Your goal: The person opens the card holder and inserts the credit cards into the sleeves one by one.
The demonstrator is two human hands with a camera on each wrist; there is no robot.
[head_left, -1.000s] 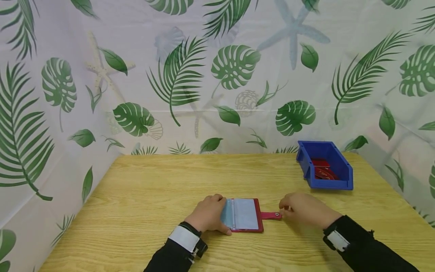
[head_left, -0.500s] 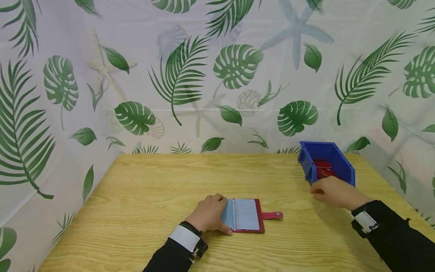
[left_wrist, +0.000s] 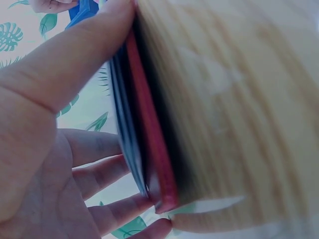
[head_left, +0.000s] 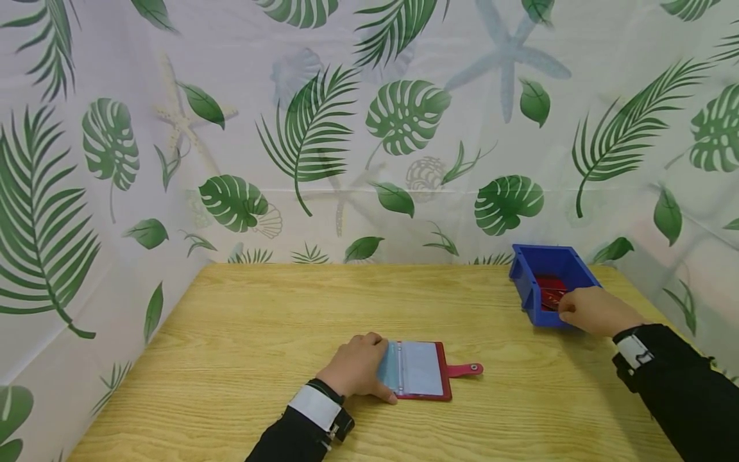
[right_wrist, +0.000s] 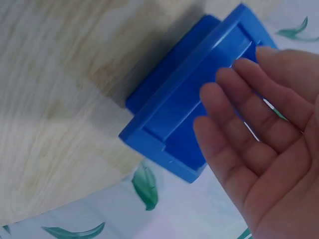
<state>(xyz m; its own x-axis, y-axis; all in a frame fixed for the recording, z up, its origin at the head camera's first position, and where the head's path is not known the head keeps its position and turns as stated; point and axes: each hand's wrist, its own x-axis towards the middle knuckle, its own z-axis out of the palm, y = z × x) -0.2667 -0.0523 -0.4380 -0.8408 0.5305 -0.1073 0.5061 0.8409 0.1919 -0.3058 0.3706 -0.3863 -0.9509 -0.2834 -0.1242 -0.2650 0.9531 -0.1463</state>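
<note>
A small red card holder (head_left: 446, 372) lies unfolded on the table, its clear sleeves facing up and its snap strap (head_left: 465, 370) pointing right. My left hand (head_left: 356, 369) holds its left side, thumb at the near edge and fingers toward the far edge. In the left wrist view, the red cover (left_wrist: 148, 119) runs between thumb and fingers. My right hand (head_left: 600, 311) is at the front of the blue bin (head_left: 528, 292), holding nothing visible. Its fingers (right_wrist: 227, 107) are loosely bent over the bin's rim in the right wrist view. Red cards (head_left: 551, 292) lie inside the bin.
The wooden table (head_left: 288, 308) extends around the card holder, with bare wood between it and the bin. A leaf-printed cloth (head_left: 323, 128) hangs behind the table and along its sides. The bin stands near the back right corner.
My right hand has moved from the snap strap rightward and away from me to the blue bin. My left hand stays on the card holder.
</note>
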